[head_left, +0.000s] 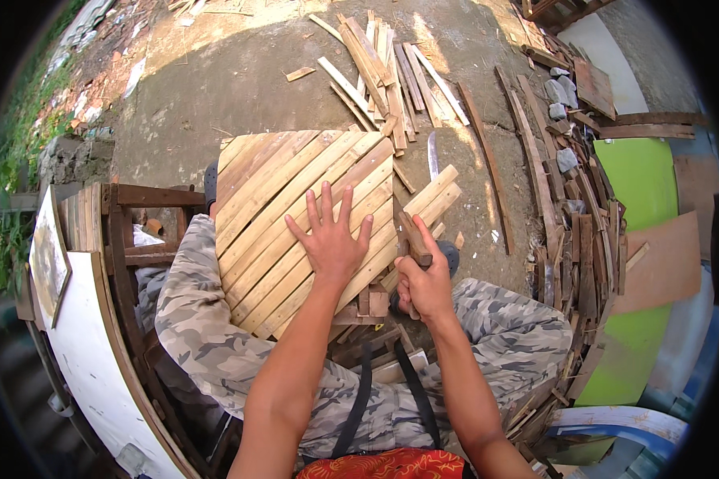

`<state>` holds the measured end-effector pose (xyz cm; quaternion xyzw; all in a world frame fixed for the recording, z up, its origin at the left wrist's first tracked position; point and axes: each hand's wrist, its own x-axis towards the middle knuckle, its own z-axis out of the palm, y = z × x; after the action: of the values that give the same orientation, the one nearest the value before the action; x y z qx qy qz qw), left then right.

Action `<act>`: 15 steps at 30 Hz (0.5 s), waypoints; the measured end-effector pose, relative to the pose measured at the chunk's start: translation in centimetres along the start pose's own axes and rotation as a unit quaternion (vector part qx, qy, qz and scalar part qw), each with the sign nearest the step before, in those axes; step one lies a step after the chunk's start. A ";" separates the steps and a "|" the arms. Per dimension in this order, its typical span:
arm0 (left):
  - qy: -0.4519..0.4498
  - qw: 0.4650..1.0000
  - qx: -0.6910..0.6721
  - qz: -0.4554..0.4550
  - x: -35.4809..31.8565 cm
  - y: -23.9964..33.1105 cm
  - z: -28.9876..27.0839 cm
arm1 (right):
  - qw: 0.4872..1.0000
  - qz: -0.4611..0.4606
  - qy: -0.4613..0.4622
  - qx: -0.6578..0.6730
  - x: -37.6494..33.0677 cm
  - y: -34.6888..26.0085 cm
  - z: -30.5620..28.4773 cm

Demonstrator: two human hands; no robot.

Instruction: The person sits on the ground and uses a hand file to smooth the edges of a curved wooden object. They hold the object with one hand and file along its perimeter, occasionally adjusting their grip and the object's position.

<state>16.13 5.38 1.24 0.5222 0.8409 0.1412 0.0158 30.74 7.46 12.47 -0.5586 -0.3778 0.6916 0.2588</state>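
At six o'clock, nearest, a red patterned garment [387, 465] is showing above camouflage trousers [216, 279], whose legs are spreading toward eight and four o'clock. Just right of centre, toward four o'clock, the right hand [425, 286] is curling tightly around a brown wooden piece [414, 239], its index finger stretching along it; I cannot tell what kind of tool or block it is. At the centre, the left hand [331, 243] is pressing flat, fingers spread, on a pale slatted panel [256, 231]. The panel is lying from the centre toward ten o'clock, diagonal slats jutting out at two. Beyond, a blade [432, 156] is lying at one o'clock. Stacked timber [579, 239] is lining three o'clock; loose wooden strips [367, 60] are heaping at twelve.
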 end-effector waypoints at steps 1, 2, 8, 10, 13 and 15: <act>-0.003 1.000 -0.004 -0.003 0.2 -0.2 0.2 | 1.000 -0.012 -0.008 0.010 -0.2 0.1 -0.6; 0.001 0.999 -0.036 -0.010 0.4 -0.7 0.2 | 0.999 -0.025 -0.017 0.013 -0.2 0.4 -0.9; 0.114 0.976 0.064 -0.172 3.9 -10.7 -2.2 | 0.998 -0.033 -0.045 0.041 -0.1 1.1 -1.7; 0.069 0.958 0.066 -0.269 4.4 -14.6 -4.3 | 0.998 -0.037 -0.047 0.034 -0.1 1.2 -1.8; -0.066 0.937 -0.046 -0.341 4.2 -17.8 -6.3 | 0.996 -0.044 -0.055 0.048 -0.1 1.2 -2.2; -0.101 0.939 -0.063 -0.324 3.7 -18.7 -6.7 | 0.996 -0.042 -0.069 0.048 0.0 1.2 -2.5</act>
<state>-3.02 -0.54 3.35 0.2311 0.9478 0.1283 0.1783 33.22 7.27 11.27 -0.4805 -0.3842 0.7341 0.2875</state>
